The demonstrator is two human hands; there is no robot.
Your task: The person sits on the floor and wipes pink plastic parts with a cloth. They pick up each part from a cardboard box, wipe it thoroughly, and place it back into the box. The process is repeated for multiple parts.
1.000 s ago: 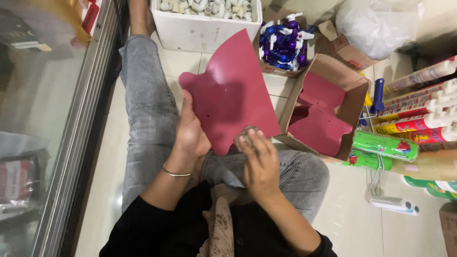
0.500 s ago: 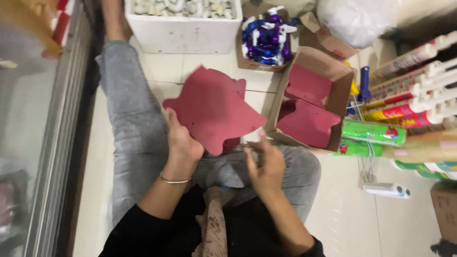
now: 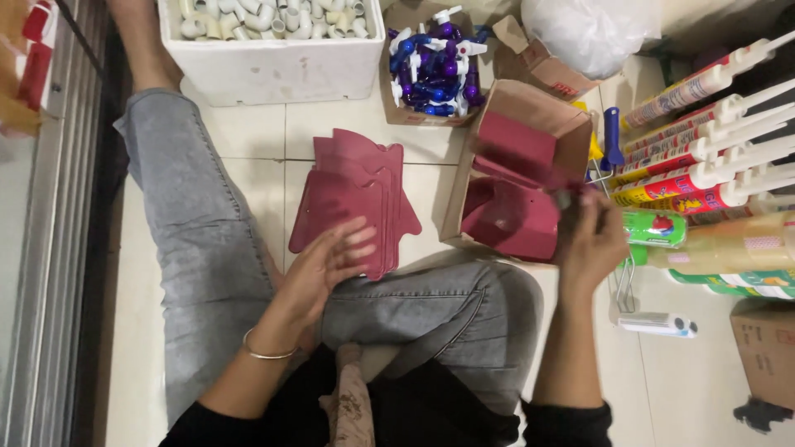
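Note:
A stack of dark red shaped sheets [image 3: 356, 194] lies on the tiled floor in front of my folded legs in grey jeans. My left hand [image 3: 327, 265], with a thin bangle at the wrist, rests flat on the near edge of that stack, fingers spread. My right hand [image 3: 590, 240] is at the right edge of an open cardboard box [image 3: 571, 124] that holds more red sheets [image 3: 513, 217]. Its fingers pinch the edge of a red sheet there, but motion blur hides the exact hold.
A white foam box [image 3: 273, 70] of white pipe fittings stands at the back. Beside it is a carton of blue and purple spray nozzles [image 3: 435, 70]. Sealant tubes [image 3: 704, 157] lie at right, with a white plastic bag [image 3: 588, 29] behind and a metal shutter track [image 3: 50, 248] at left.
The red sheet I held up in both hands now lies on the floor stack. My right hand has moved right to the open box; my left hand has dropped onto the stack.

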